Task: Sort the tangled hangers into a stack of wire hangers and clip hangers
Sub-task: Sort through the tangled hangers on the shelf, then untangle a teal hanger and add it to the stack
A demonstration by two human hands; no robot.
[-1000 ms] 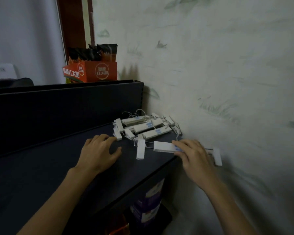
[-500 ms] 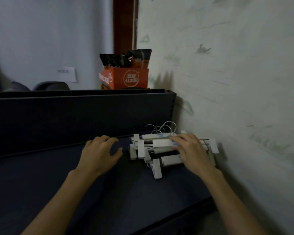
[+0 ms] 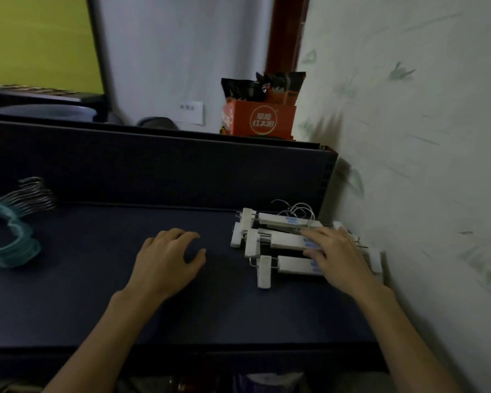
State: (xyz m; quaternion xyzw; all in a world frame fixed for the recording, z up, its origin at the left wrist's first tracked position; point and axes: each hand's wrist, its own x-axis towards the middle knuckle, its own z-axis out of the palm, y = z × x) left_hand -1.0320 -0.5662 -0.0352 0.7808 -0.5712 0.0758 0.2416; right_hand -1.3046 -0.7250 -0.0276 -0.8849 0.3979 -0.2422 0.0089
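Note:
A stack of white clip hangers [image 3: 278, 239] with metal hooks lies on the dark table [image 3: 97, 293] at the right, close to the wall. My right hand [image 3: 338, 253] rests flat on the stack, fingers straight over the white bars. To the left of the stack, my left hand [image 3: 167, 259] rests on the table with fingers loosely curled, holding nothing. At the far left edge lies a pile of teal-coated wire hangers [image 3: 9, 222] with grey hooks.
A dark panel [image 3: 153, 171] rises behind the table. An orange box [image 3: 260, 120] with dark packets sits beyond it. The patterned wall [image 3: 423, 165] borders the table on the right. The table's front edge is near the bottom.
The view has swung left, bringing the wire hanger pile into sight. My right hand carried a clip hanger from the table's edge onto the stack and now lies flat on it. My left hand stayed put.

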